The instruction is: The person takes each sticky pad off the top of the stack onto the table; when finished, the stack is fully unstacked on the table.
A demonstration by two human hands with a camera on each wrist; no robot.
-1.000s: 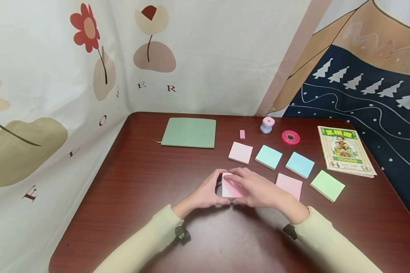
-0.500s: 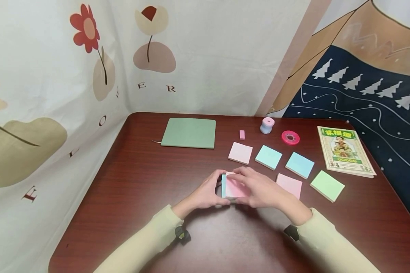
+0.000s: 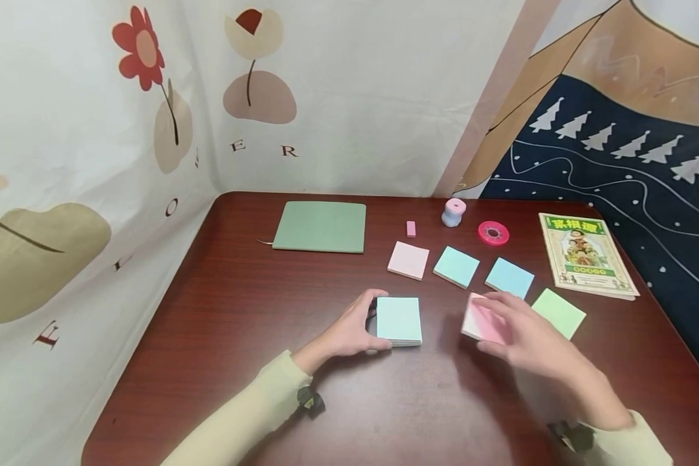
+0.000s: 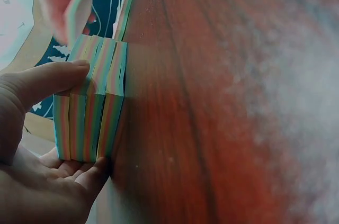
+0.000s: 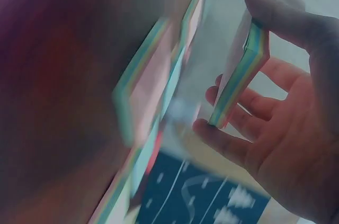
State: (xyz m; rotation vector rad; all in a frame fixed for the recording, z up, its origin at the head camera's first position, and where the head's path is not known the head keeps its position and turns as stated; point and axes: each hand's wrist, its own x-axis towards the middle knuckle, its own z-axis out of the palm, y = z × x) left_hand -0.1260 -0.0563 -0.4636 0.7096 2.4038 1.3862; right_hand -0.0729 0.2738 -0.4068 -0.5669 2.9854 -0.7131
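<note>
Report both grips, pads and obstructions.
Left grip: on light-blue-topped stack of square paper pads. Right grip: holding square pink paper pad clear of reddish-brown table. Possible obstruction: another pink pad lying nearby.

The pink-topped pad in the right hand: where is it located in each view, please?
Head: pad right of centre.
Left wrist: pad at upper left, blurred.
Right wrist: pad right of centre, upper half.
Shared landmark: navy cloth with white trees.

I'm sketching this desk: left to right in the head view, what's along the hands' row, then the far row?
Hands' row: left hand, blue-topped stack, pink-topped notes, right hand. Far row: green notebook, pink block, pink-and-blue object, pink disc, booklet.
</note>
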